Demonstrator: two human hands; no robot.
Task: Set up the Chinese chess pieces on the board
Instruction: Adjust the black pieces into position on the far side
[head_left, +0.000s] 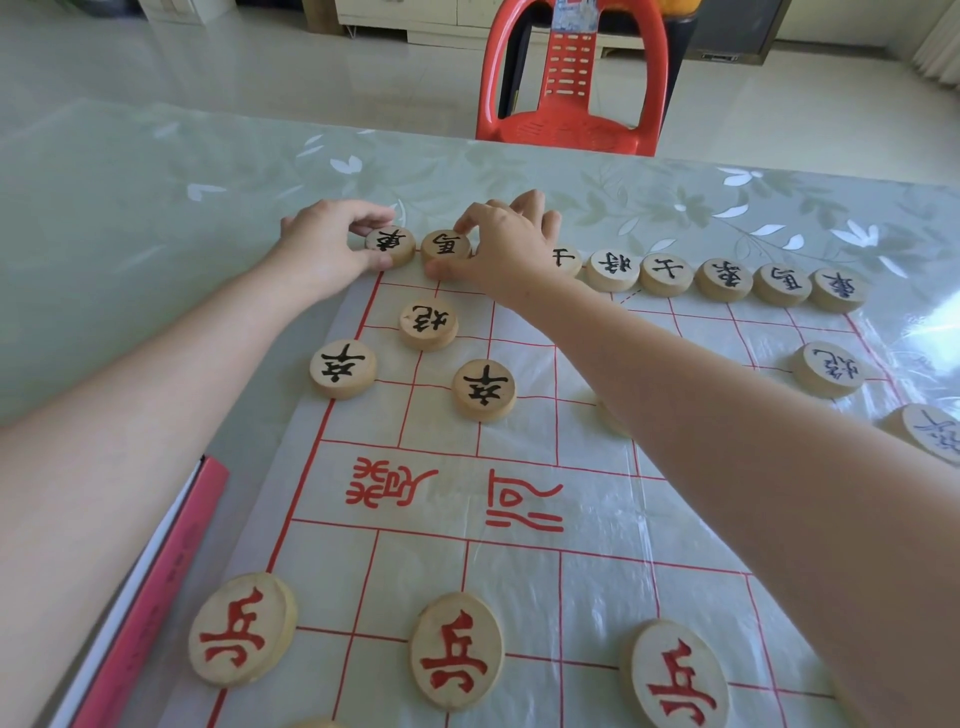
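A plastic chess board (519, 499) with red lines lies on the table. At its far left corner my left hand (324, 241) pinches a black-lettered chariot piece (390, 244). Beside it my right hand (501, 244) pinches a black horse piece (445, 246) between thumb and forefinger. A row of several black pieces (724, 278) continues along the far edge to the right. Black cannon (428, 323) and two black soldiers (343, 368) (484, 389) sit below. Three red soldiers (457, 649) lie along the near rows.
A red plastic chair (574, 78) stands beyond the table's far edge. A pink-edged box lid (156, 597) lies left of the board. More black pieces (828, 369) sit at the right, one partly hidden under my right forearm. The floral tablecloth (156, 208) covers the table.
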